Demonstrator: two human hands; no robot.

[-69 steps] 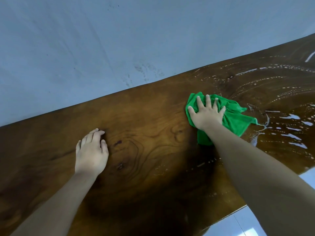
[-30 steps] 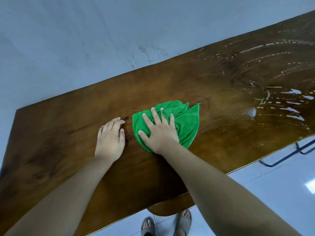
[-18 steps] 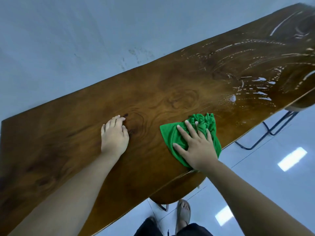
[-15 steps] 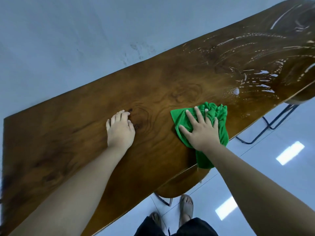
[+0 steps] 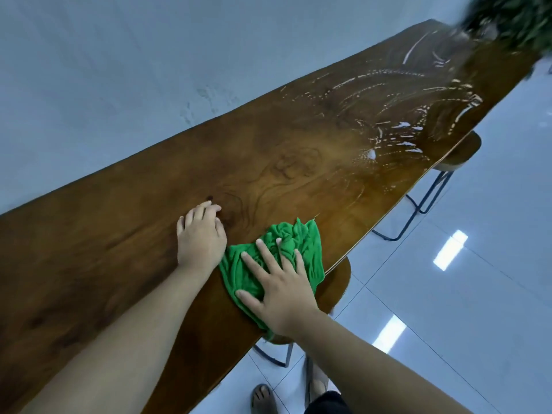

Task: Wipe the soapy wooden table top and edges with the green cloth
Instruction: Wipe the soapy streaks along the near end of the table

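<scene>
A right grip (image 5: 283, 297), fingers spread flat, presses a crumpled green cloth (image 5: 304, 237) onto a wooden worktop (image 5: 119, 234) at its near edge. Just left of it, the left grip (image 5: 200, 240) rests on bare wood, holding nothing. Soap streaks (image 5: 388, 127) lie well ahead to the right. The cloth looks soft, light, probably damp; best pressed under a flat palm at its bunched middle

The view's edges cut off the wooden table (image 5: 89, 249) and a blurred plant (image 5: 513, 16).

Right hand (image 5: 280, 297) presses green cloth (image 5: 301, 246) on wooden table (image 5: 298, 174); left hand (image 5: 200, 240) flat beside.
</scene>
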